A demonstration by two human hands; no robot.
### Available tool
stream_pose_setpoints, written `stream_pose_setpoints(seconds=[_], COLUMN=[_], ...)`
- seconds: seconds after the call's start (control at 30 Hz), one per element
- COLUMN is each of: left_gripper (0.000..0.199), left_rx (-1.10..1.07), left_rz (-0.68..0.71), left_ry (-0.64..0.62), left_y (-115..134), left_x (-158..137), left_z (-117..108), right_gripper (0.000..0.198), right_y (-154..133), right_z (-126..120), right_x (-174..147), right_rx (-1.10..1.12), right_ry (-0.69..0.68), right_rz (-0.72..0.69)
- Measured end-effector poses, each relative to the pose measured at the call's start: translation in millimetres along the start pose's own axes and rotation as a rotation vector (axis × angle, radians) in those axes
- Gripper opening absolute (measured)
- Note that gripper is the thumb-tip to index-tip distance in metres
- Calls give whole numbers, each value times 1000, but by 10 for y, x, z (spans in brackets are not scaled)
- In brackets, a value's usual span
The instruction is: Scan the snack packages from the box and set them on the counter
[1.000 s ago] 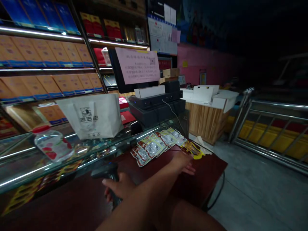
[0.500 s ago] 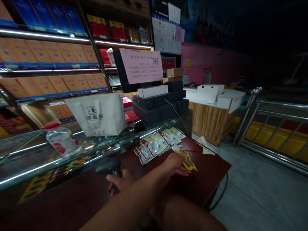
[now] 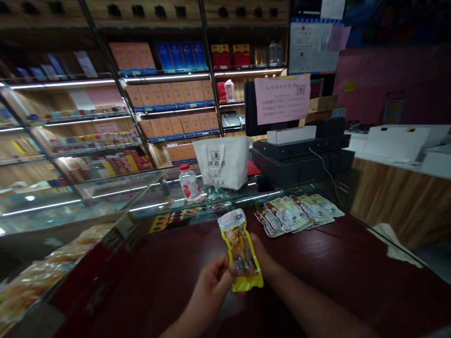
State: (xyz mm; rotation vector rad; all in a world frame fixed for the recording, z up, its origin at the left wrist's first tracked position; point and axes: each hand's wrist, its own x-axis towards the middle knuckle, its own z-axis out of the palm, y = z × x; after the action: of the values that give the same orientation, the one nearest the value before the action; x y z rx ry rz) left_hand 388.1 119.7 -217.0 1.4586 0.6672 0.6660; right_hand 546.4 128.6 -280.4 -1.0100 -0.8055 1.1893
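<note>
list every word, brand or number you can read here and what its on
White bag: first large character possibly "源"; the rest too blurred.
Pink sheet: several lines, too blurred to read.
Yellow-edged pouch: print too small.
Silvery packets: print too small.
Wall papers, orange boxes: too small or blurred.

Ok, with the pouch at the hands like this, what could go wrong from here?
The glossy yellow-edged pouch might slip: the left hand pinches its lower left edge, while the right hand's fingers are mostly hidden. The overlapping packets could slide apart if that hand swung into them. The red-capped bottle stands close to the white bag, so shifting the bag might topple it.
</note>
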Motion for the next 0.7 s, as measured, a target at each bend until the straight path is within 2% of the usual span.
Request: stream_pose_setpoints(seconds=[0.1, 0.17, 0.27, 0.37, 0.47, 0.7], left_gripper=[39, 35, 30, 28, 28, 41], left_rx=[163, 268, 378, 427, 354, -100], left_rz=[102, 133, 182, 208, 166, -9], left_ry=[129, 148, 97, 3, -34, -21], left_y=[-199, -349, -500, -523, -509, -598], left_x=[-9, 48, 120, 123, 99, 134], left_z=[-383, -549, -660, -661, -637, -628], right_gripper=[54, 56, 52, 44, 42, 38], right_y=[-31, -28, 4, 33, 26, -29], right_z=[33, 39, 31, 30, 35, 8], right_x=[42, 65, 66, 37, 1, -32], right_rx=[73, 100, 95, 80, 90, 148], right_ry=[74, 99, 107, 122, 128, 76], right_rz=[26, 33, 38, 61, 99, 154])
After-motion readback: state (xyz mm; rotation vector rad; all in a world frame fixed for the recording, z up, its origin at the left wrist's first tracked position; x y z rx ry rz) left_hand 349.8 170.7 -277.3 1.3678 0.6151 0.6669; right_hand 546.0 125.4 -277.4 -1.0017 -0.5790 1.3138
